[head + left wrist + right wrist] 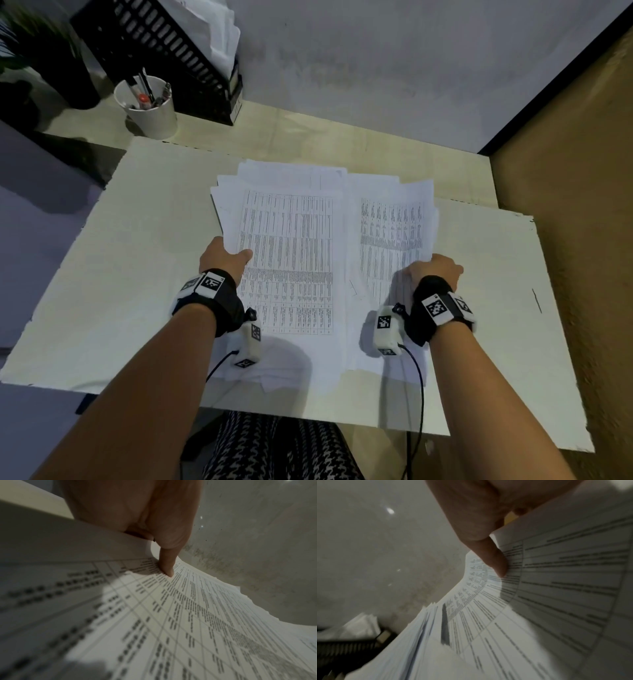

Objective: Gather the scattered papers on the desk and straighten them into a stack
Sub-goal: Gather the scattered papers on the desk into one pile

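A loose pile of white printed papers (291, 246) with tables of text lies in the middle of the desk (102, 274), in two overlapping bunches with uneven edges. My left hand (226, 255) grips the left bunch at its left edge, thumb on top of the sheets (171, 601) and fingers underneath. My right hand (433, 269) grips the right bunch (390, 233) at its right edge in the same way, its thumb pressed on the top sheet (539, 588). In both wrist views the papers curve upward from the thumbs.
A white cup (150, 106) with pens stands at the back left. Behind it is a black file rack (164, 51) holding more white sheets. A grey wall (376, 68) closes the back, a brown one (565, 171) the right. Cables hang from both wrist cameras.
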`<state>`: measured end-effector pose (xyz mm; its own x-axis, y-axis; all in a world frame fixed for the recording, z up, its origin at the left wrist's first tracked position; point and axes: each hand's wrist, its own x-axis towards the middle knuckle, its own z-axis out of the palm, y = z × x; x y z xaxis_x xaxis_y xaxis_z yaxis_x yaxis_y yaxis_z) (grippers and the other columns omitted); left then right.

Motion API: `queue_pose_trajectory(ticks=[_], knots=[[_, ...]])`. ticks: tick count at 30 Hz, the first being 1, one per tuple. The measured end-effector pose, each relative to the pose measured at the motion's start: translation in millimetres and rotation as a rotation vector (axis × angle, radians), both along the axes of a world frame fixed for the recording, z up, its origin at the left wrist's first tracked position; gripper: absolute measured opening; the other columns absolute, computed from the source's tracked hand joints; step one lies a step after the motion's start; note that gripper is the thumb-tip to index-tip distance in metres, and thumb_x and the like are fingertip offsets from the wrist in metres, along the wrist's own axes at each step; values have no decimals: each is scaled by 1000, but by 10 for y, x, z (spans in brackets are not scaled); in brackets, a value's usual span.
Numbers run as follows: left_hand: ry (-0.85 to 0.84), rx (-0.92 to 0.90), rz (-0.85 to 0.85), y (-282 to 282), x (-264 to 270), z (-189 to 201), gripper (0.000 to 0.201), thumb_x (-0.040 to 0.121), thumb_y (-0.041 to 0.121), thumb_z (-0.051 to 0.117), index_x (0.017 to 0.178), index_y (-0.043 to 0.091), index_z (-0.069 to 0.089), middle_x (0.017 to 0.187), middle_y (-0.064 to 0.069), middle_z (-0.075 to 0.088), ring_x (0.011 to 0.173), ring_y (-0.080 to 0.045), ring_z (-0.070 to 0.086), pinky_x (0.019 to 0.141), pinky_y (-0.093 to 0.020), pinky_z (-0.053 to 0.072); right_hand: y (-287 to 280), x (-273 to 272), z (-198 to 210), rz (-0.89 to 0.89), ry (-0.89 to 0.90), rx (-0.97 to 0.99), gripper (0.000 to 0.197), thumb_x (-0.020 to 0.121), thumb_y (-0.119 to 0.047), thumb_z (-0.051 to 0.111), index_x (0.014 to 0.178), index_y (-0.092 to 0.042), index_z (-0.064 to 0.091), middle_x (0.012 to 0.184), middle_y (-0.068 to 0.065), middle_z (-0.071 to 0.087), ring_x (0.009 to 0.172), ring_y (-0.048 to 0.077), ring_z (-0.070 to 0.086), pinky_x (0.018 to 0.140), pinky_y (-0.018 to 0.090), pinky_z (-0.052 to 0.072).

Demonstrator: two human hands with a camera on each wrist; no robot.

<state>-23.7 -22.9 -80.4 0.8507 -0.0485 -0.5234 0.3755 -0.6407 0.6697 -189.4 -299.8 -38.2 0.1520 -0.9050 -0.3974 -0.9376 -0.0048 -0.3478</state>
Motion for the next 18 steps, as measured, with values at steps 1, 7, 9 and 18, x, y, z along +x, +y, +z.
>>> queue_pose_trajectory(ticks=[1, 7, 9, 18], knots=[[-2, 5, -1, -4, 0, -2, 39, 84, 28, 64, 117, 9, 54, 114, -15, 66, 102, -39, 64, 88, -49, 54, -11, -10, -21, 43, -35, -23, 23, 84, -7, 59, 105, -1, 64, 115, 17, 58, 96, 33, 60, 78, 31, 50], [-2, 2, 1, -2, -12, 26, 41, 84, 29, 64, 119, 9, 54, 115, -15, 66, 102, -38, 64, 89, -48, 54, 233, 74, 250, 362, -65, -207, 16, 83, 4, 47, 79, -11, 48, 101, 19, 65, 87, 30, 62, 65, 26, 39], [-7, 19, -19, 3, -14, 39, 43, 85, 29, 63, 121, 8, 53, 120, -14, 64, 106, -37, 62, 90, -42, 52, 218, 123, 462, 360, -83, -338, 13, 82, 3, 47, 84, -8, 52, 102, 21, 66, 89, 34, 62, 64, 30, 40], [132, -64, -49, 43, -19, 214, 81, 74, 65, 56, 134, 11, 45, 133, -13, 57, 118, -36, 57, 99, -45, 46, -135, 258, 1589, 250, -409, -624, 17, 78, -1, 42, 86, -10, 55, 86, 6, 57, 80, 21, 52, 65, 28, 39]])
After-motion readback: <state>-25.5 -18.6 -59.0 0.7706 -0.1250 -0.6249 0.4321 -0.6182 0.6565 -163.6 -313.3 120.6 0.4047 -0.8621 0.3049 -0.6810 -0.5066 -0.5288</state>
